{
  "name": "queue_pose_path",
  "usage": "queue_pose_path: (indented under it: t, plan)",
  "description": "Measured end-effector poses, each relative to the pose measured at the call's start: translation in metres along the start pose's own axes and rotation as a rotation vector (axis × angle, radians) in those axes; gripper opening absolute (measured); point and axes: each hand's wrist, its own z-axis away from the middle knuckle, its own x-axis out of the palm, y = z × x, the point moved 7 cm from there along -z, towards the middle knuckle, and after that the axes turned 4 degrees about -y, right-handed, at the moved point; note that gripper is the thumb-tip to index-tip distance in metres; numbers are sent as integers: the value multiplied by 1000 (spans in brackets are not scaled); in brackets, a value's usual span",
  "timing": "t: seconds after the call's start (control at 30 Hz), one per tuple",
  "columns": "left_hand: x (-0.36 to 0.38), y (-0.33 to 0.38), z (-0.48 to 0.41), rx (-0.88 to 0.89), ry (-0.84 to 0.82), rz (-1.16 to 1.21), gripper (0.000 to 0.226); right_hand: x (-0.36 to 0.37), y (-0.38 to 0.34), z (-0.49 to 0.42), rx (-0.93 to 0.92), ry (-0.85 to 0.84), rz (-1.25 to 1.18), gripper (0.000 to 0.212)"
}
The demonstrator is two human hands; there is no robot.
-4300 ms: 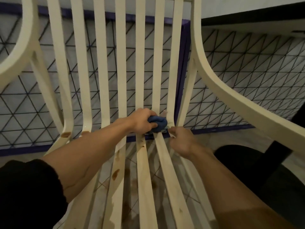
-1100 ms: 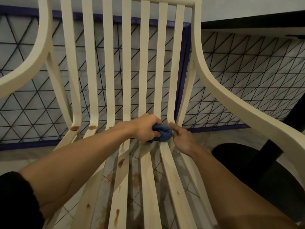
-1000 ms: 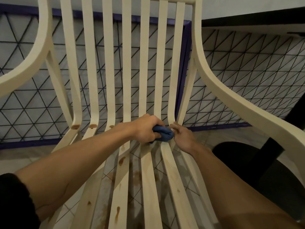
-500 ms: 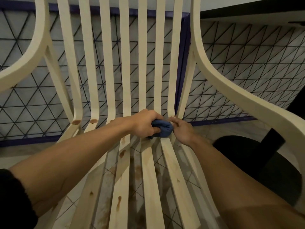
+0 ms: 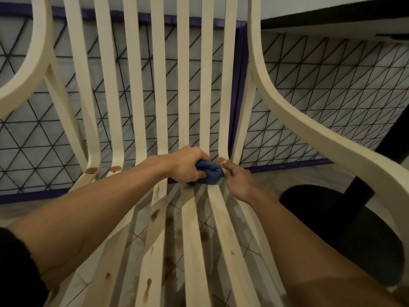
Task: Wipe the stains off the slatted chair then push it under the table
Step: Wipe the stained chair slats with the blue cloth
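Head view: left hand (image 5: 185,167) grips crumpled blue cloth (image 5: 210,174), right hand (image 5: 239,181) pinches cream slatted chair (image 5: 159,85); near brown stains (image 5: 155,214) unwiped.

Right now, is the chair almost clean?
Not yet. The right-side slats look mostly clean. The left hand grips the blue cloth at the seat's bend. Brown stains show on the left slats, and the slatted chair isn't pushed under the table.
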Motion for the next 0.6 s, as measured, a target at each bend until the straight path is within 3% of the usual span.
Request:
queue_pose_path:
  t: [0.3, 0.6]
  plan:
    - [-9, -27, -47, -134, 193, -167, 14, -1, 2, -2, -32, -6, -2, 43]
    - [-6, -9, -23, -61, -35, -48, 10, -2, -1, 0, -35, -10, -16, 44]
